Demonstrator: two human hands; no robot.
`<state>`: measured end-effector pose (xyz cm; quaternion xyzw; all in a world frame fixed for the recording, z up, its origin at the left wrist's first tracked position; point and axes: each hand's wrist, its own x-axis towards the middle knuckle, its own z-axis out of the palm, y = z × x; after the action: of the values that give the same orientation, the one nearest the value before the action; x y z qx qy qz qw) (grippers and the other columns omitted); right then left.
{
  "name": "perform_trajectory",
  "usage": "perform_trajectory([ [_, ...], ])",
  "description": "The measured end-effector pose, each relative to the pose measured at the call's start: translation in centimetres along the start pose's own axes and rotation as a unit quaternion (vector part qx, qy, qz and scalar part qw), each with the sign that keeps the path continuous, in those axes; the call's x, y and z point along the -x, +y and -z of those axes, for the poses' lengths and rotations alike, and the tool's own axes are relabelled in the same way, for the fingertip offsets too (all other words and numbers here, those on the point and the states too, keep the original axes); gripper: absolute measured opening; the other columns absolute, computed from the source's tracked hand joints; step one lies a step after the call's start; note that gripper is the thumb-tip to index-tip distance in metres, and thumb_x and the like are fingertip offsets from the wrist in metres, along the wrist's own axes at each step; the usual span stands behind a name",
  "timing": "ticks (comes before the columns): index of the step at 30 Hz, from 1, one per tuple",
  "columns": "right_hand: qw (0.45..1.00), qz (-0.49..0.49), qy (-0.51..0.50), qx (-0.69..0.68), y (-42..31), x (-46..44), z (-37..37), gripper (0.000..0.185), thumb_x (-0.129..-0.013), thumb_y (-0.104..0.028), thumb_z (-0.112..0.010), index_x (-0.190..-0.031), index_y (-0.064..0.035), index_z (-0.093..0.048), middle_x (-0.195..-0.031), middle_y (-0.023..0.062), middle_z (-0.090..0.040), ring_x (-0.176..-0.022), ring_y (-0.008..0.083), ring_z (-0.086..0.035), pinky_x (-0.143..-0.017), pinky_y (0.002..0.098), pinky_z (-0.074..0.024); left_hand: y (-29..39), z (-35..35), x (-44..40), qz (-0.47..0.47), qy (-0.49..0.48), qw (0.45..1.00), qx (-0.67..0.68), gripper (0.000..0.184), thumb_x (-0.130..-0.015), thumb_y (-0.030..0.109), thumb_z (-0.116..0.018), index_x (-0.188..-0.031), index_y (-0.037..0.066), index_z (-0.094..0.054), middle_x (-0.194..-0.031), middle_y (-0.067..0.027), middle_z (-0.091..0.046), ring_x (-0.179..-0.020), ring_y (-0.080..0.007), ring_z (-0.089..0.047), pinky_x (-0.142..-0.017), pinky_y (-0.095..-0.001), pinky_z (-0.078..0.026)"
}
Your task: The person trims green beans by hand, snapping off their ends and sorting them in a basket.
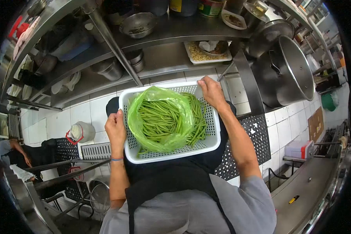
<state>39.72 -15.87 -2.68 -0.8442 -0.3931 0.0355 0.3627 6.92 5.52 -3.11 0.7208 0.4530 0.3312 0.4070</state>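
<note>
A white plastic basket (171,156) with perforated sides rests on my lap. In it lies a green plastic bag (133,128), its mouth spread wide, full of long green beans (160,119). More beans are loose in the basket to the right of the bag. My left hand (115,126) is closed on the basket's left rim, and a blue band circles that wrist. At the far right corner my right hand (213,91) grips the rim, fingers partly hidden behind it.
Ahead stands a steel shelf (175,33) with a metal bowl (138,25) and a tray of pale pieces (206,58). To the right is a large steel pot (284,74). A white bucket (82,132) is on the tiled floor. Another person's arm (21,152) shows at far left.
</note>
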Motion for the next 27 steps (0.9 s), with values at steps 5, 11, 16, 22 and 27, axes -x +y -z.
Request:
perform_trajectory([
  [5, 0.994, 0.032, -0.014, 0.105, 0.3, -0.7, -0.2, 0.032, -0.100, -0.029, -0.055, -0.092, 0.0006, -0.064, -0.090, 0.0233, -0.068, -0.087, 0.0429, -0.065, -0.076, 0.0543, -0.0453, 2.1, -0.2, -1.2, -0.115, -0.009, 0.971, -0.210, 0.034, -0.097, 0.022, -0.064, -0.073, -0.001, -0.058, -0.060, -0.0219, -0.059, -0.051, -0.0331, -0.056, -0.050, -0.0458, -0.043],
  [11, 0.996, 0.001, -0.051, 0.073, 0.7, -1.3, -1.1, 0.031, -0.099, -0.029, -0.057, -0.097, 0.0017, -0.063, -0.090, 0.0250, -0.067, -0.088, 0.0463, -0.064, -0.075, 0.0544, -0.0502, 4.8, 0.7, -2.4, -0.106, -0.066, 0.915, -0.382, 0.039, -0.098, 0.033, -0.060, -0.074, 0.002, -0.062, -0.068, -0.0265, -0.064, -0.065, -0.0474, -0.064, -0.058, -0.0547, -0.050],
  [16, 0.987, -0.059, -0.095, 0.117, 1.0, -2.1, -1.8, 0.036, -0.097, -0.032, -0.060, -0.109, 0.0008, -0.066, -0.112, 0.0269, -0.064, -0.099, 0.0442, -0.064, -0.085, 0.0516, -0.0515, 3.9, 1.1, -2.6, -0.127, -0.055, 0.920, -0.366, 0.038, -0.096, 0.032, -0.060, -0.070, 0.004, -0.063, -0.067, -0.0250, -0.064, -0.061, -0.0472, -0.062, -0.057, -0.0545, -0.049],
  [22, 0.979, 0.190, -0.005, 0.072, -4.7, -2.6, -0.6, 0.022, -0.091, -0.018, -0.067, -0.097, 0.0029, -0.067, -0.095, 0.0186, -0.067, -0.090, 0.0354, -0.067, -0.079, 0.0467, -0.0552, 6.1, 0.8, -3.3, -0.171, 0.006, 0.959, -0.226, 0.029, -0.089, 0.016, -0.068, -0.066, 0.000, -0.058, -0.062, -0.0203, -0.058, -0.057, -0.0408, -0.058, -0.054, -0.0476, -0.044],
  [27, 0.931, 0.265, -0.250, -0.019, -12.6, -1.3, -0.4, 0.016, -0.090, -0.011, -0.063, -0.099, 0.0031, -0.067, -0.095, 0.0214, -0.067, -0.091, 0.0368, -0.068, -0.082, 0.0443, -0.0569, 14.3, 0.0, -2.7, -0.266, -0.050, 0.962, -0.023, 0.013, -0.083, 0.003, -0.071, -0.074, -0.003, -0.064, -0.066, -0.0153, -0.059, -0.058, -0.0311, -0.059, -0.054, -0.0405, -0.044],
])
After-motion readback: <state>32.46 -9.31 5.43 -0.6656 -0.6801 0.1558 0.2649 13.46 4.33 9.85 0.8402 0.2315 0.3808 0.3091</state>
